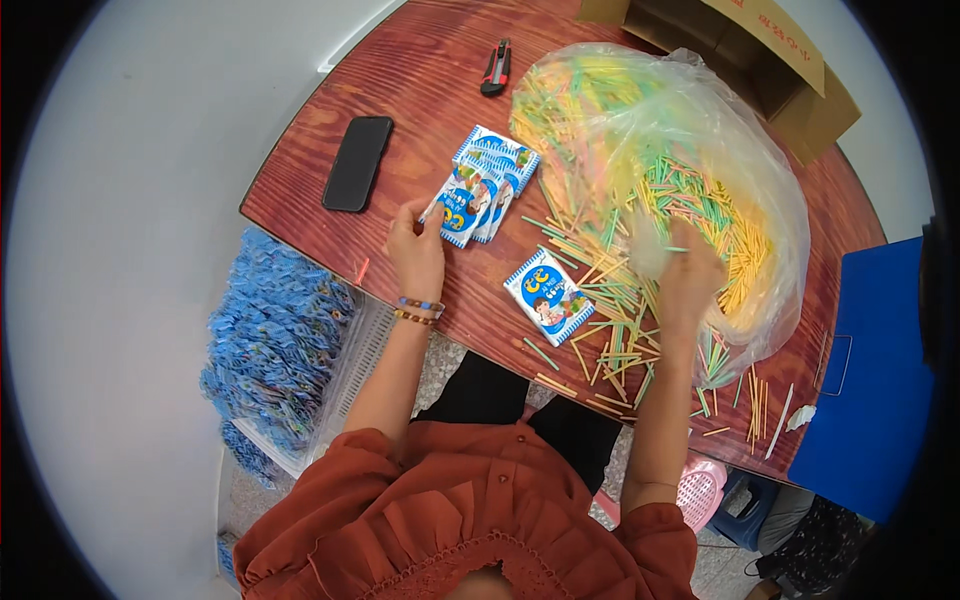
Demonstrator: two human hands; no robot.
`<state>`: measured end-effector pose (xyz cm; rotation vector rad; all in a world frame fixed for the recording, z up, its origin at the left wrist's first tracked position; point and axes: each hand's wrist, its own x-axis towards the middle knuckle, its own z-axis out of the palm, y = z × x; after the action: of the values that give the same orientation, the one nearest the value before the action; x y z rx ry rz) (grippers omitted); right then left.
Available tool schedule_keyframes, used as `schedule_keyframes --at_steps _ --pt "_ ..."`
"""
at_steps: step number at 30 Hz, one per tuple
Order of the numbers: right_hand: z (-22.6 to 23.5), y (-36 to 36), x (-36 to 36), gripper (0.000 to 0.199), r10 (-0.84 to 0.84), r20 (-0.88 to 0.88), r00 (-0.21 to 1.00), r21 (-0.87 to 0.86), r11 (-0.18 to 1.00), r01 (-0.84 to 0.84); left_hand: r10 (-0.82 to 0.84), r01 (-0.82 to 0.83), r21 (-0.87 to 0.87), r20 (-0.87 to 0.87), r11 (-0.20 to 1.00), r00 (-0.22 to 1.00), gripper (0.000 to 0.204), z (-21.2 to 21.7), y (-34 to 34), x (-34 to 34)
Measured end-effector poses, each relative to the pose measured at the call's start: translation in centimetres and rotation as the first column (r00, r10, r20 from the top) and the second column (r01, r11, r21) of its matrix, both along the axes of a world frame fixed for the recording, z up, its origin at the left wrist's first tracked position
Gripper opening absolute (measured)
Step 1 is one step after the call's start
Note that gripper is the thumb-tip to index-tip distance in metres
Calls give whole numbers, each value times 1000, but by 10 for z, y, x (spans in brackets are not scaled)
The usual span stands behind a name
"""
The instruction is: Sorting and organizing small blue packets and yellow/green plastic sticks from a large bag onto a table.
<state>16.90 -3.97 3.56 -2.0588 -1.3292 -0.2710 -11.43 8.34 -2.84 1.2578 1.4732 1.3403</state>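
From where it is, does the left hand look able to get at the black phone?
Probably yes. The left hand rests on the stacked packets, and the black phone lies just beyond it with only bare table between them.

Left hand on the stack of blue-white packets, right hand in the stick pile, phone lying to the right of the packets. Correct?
Not quite. The head view shows the black phone lying left of the packet stack, not right. The rest holds: left hand touches the stack, right hand is in the coloured sticks.

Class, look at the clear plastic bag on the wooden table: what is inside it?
The clear plastic bag holds a heap of thin coloured sticks: yellow, green, pink. The right hand is at its opening among them. The sticks deeper in the heap are covered.
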Motion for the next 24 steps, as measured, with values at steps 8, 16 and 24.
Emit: schedule_keyframes --at_steps 8,16,24 --pt "1 -22 47 28 -203 83 976 -404 888 219 162 -20 209 -689 978 707 29 -6 -5 19" --pt "-5 -23 -62 28 276 -260 925 -251 906 -341 81 -3 108 -736 994 672 26 -3 -3 18" --pt "-25 -20 -61 23 251 -410 877 -216 907 -361 145 1 204 -701 979 699 28 -3 -5 15"
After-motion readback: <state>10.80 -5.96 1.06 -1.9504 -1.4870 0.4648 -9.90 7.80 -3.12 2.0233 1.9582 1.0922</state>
